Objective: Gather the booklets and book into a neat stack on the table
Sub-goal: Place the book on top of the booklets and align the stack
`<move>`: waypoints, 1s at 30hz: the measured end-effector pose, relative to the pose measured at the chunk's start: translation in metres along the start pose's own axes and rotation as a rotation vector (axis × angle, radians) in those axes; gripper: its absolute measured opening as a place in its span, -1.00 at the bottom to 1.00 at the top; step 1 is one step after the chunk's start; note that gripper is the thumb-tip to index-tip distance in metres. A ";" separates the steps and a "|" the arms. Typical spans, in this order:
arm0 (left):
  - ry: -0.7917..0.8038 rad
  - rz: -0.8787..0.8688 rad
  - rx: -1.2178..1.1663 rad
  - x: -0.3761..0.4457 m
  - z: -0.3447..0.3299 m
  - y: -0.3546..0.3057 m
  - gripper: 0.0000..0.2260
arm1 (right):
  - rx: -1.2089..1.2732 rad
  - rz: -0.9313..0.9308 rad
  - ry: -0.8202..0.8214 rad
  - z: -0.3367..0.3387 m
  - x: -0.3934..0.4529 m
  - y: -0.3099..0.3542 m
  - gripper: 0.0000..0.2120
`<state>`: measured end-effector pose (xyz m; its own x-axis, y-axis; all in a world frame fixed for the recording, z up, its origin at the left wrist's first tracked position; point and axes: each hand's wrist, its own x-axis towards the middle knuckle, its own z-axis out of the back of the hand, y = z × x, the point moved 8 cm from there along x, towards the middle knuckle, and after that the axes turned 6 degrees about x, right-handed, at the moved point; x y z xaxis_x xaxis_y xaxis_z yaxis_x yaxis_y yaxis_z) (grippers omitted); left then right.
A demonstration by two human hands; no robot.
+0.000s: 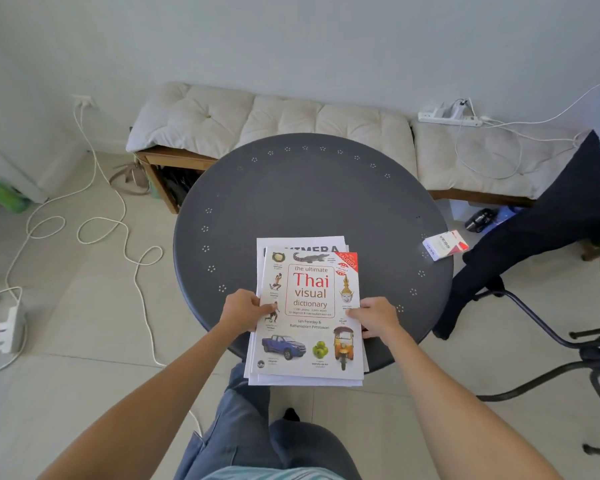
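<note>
Lower centre of frame: white glossy Thai visual dictionary book atop white paper booklets, pile overhanging near rim of round dark grey metal table. Left hand and right hand clasp pile's side edges. Step: squaring. Next: slide pile fully onto table, align protruding booklet.

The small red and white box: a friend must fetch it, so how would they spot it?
Start at the round dark table. On its right edge, apart from the book stack, lies the small red and white box, the only loose item there.
</note>
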<state>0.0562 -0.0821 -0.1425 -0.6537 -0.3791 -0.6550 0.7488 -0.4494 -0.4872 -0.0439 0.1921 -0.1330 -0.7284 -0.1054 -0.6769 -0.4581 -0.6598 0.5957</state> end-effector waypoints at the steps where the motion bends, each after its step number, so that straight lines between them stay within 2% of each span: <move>1: -0.018 0.008 0.034 0.001 0.002 0.000 -0.74 | -0.084 0.037 -0.033 0.001 -0.001 0.003 -0.91; 5: -0.078 0.042 0.179 0.001 0.008 -0.002 -0.66 | -0.293 0.109 -0.168 0.004 -0.010 0.014 -0.74; 9: -0.067 0.082 0.154 0.003 0.009 0.000 -0.47 | -0.154 -0.031 -0.192 0.000 -0.014 -0.001 -0.57; 11: -0.024 0.114 0.070 0.003 0.005 0.001 -0.51 | -0.036 -0.100 -0.179 -0.006 -0.014 -0.008 -0.59; 14: -0.021 0.156 -0.010 0.003 0.003 0.004 -0.64 | 0.088 -0.138 -0.168 -0.016 -0.014 -0.010 -0.73; 20: 0.071 0.184 -0.096 0.002 -0.005 0.004 -0.64 | 0.214 -0.200 -0.101 -0.023 -0.014 -0.009 -0.74; 27: 0.051 0.139 -0.276 0.000 -0.002 -0.004 -0.74 | 0.302 -0.069 -0.099 -0.029 -0.016 -0.002 -0.83; 30: 0.051 0.114 -0.354 -0.001 0.003 -0.013 -0.77 | 0.415 -0.052 -0.064 -0.028 -0.013 0.006 -0.75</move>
<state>0.0466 -0.0786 -0.1342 -0.5641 -0.3659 -0.7402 0.8139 -0.0954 -0.5731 -0.0226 0.1686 -0.1333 -0.7230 -0.0250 -0.6904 -0.6518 -0.3065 0.6937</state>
